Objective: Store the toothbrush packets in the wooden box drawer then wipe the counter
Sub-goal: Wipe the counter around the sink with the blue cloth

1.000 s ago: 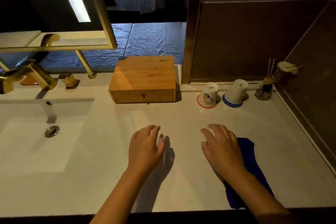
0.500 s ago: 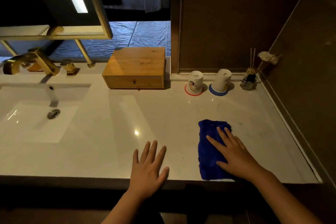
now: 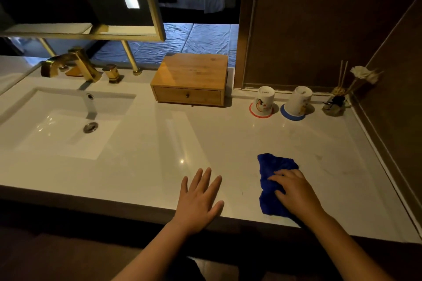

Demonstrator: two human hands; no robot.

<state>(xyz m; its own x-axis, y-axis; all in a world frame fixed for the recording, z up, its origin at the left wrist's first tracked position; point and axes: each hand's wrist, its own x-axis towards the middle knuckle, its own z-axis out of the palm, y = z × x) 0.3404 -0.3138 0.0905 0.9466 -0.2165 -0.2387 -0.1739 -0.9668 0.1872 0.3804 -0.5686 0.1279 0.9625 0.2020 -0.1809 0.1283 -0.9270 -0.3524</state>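
Observation:
A wooden box (image 3: 194, 75) with its one drawer (image 3: 187, 96) closed stands at the back of the white counter (image 3: 159, 148). No toothbrush packets are in sight. A blue cloth (image 3: 271, 171) lies near the counter's front edge on the right. My right hand (image 3: 294, 191) rests on the cloth's near half, fingers curled onto it. My left hand (image 3: 198, 198) lies flat on the counter's front edge, fingers spread, holding nothing.
A sink basin (image 3: 61, 128) with a gold faucet (image 3: 73, 64) fills the left side. Two upturned paper cups (image 3: 262, 102) (image 3: 296, 102) and a reed diffuser (image 3: 335, 102) stand along the back right. A dark wall borders the right edge.
The view has pulled back from the counter. My right hand slid onto the blue cloth and its fingers have curled. My left hand now rests flat at the counter's front edge.

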